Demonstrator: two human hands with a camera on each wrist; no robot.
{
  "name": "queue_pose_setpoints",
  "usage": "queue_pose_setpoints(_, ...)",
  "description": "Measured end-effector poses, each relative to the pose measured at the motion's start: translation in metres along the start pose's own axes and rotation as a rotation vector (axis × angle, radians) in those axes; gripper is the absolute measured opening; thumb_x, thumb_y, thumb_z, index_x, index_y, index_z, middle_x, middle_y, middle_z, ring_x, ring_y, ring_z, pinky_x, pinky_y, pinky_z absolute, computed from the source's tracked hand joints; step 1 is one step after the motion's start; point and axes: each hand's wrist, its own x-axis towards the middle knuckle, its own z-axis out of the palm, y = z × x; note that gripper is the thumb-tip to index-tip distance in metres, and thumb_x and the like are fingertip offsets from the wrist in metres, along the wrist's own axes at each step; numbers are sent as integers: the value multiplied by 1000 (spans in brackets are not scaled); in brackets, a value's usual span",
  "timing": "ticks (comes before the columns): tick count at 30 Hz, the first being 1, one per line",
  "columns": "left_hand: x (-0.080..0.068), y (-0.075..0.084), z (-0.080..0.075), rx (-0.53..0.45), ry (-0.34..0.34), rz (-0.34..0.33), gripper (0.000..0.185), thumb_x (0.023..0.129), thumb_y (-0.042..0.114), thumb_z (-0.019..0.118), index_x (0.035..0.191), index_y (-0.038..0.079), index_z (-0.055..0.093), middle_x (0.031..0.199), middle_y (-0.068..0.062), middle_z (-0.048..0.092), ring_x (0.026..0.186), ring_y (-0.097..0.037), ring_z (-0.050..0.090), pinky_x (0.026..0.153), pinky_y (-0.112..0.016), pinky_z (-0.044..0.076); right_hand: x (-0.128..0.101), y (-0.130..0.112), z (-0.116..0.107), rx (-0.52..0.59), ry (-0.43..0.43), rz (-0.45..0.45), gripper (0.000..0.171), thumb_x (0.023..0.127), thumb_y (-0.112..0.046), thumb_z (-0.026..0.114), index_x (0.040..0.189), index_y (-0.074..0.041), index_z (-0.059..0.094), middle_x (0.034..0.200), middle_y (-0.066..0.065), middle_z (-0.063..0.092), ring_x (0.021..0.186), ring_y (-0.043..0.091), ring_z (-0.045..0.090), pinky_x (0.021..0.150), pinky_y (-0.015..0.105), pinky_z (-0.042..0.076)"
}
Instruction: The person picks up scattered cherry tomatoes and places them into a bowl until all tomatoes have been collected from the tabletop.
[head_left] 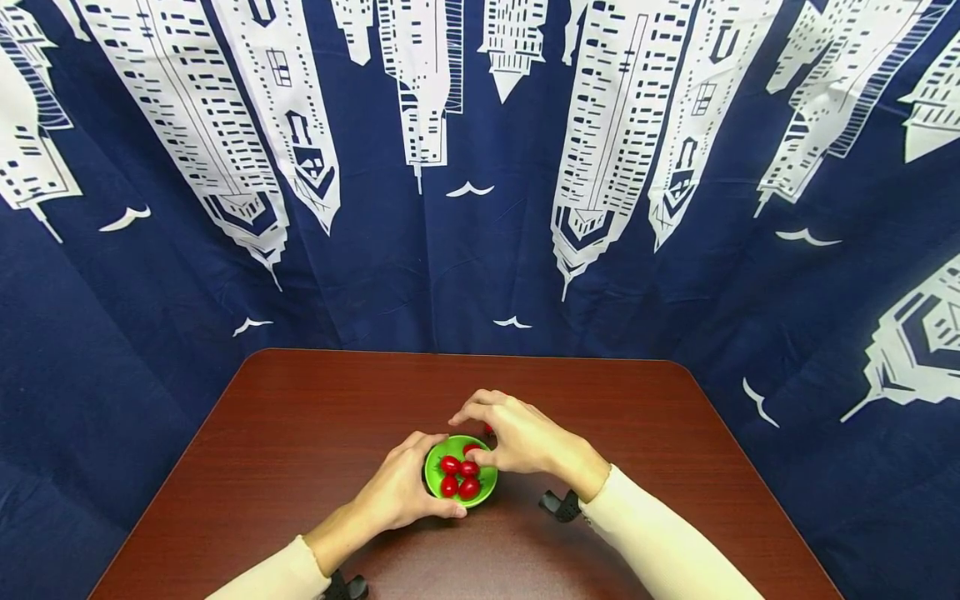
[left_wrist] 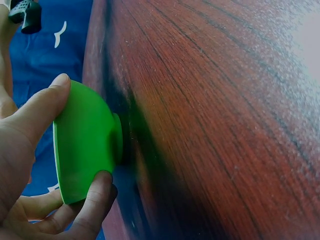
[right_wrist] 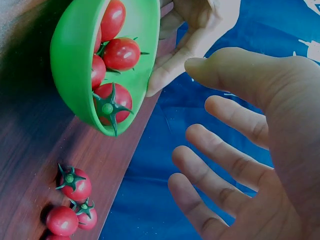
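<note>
Tomatoes (right_wrist: 75, 184) outside the bowl (head_left: 435, 475) hide behind the right hand (head_left: 525, 437).

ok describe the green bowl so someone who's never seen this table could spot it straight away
On the dark red-brown wooden table, look near its front edge, between the two hands. The left hand grips the green bowl by its rim, while the right hand hovers open above it. It is the only bright green thing there, small and round, holding red cherry tomatoes; more tomatoes lie loose beside it.
</note>
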Motion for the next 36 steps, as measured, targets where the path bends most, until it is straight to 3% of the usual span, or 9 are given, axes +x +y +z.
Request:
queue_pose_setpoints(3,0,1,0,3,-1,-1,110,70,48,114,157,0,65,141,-8,72,128,-28,71,110,-53,66,-1,1,-2,12,3,7,43,97,-25,92,140,-23,83,138,-4,78,115,23,76,95,35,66)
queue_pose_setpoints(9,0,1,1,13,14,3,111,68,48,114,156,1,66,139,-7,73,128,-27,72,112,-52,65,-3,3,-5,9,11,18,42,98,-26,91,139,-25,83,136,-5,78,107,13,71,92,33,65)
queue_pose_setpoints(19,0,1,1,9,25,5,112,67,46,115,157,1,66,139,-8,74,130,-29,73,114,-55,64,-6,10,-9,24,45,15,43,97,-22,91,139,-23,83,136,-2,79,120,20,77,103,43,68)
queue_pose_setpoints(29,0,0,2,10,29,8,111,67,45,116,156,1,67,138,-7,74,128,-29,73,113,-54,64,-11,22,-11,50,80,9,43,98,-25,92,140,-22,83,135,-1,81,120,18,78,106,44,67)
queue_pose_setpoints(36,1,0,2,15,37,11,112,65,46,117,156,3,68,137,-5,74,128,-28,74,113,-52,64,-14,35,-14,62,79,53,45,96,-26,92,140,-23,82,137,-3,80,122,14,76,109,43,67)
